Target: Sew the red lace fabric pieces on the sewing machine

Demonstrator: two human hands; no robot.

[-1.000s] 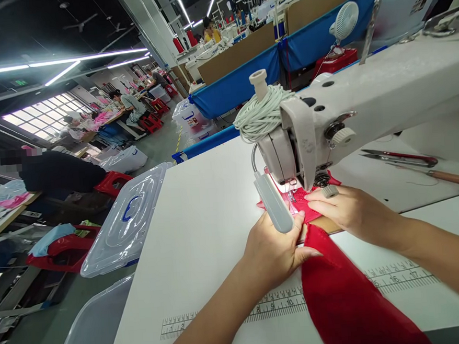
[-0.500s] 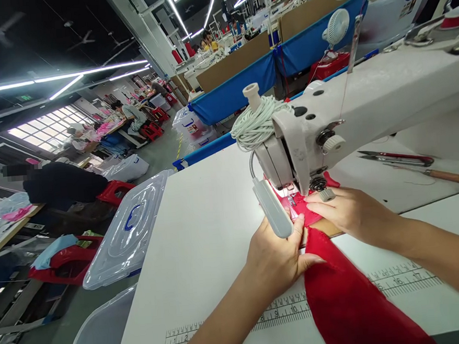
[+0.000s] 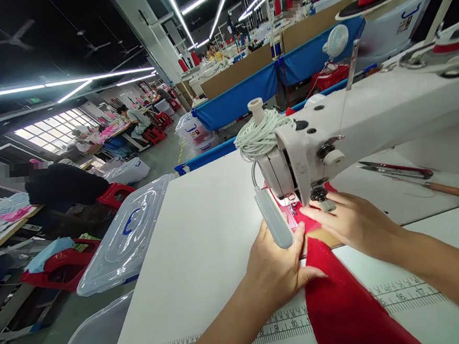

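Observation:
A red fabric piece (image 3: 340,295) runs from the table's front edge up to the needle area of a white sewing machine (image 3: 381,98). My left hand (image 3: 273,266) lies left of the needle, thumb spread and a finger touching the cloth's edge. A grey lamp (image 3: 274,218) on the machine head hides its other fingers. My right hand (image 3: 354,221) rests on the red cloth beside the presser foot (image 3: 293,208), fingers stretched out flat. Part of the cloth lies under the foot, lit brightly. A tan plate (image 3: 324,237) shows between the hands.
Red-handled snips (image 3: 400,169) and a wooden-handled tool (image 3: 446,188) lie right of the needle. A printed ruler (image 3: 279,325) crosses the white table (image 3: 195,237). Clear lidded bins (image 3: 127,237) stand at left. A cord bundle (image 3: 260,133) hangs on the machine head. Other people sit farther off.
The camera view has shifted slightly. My right fingers lie a little farther left, nearer the presser foot. My left hand stays nearly in place on the red cloth.

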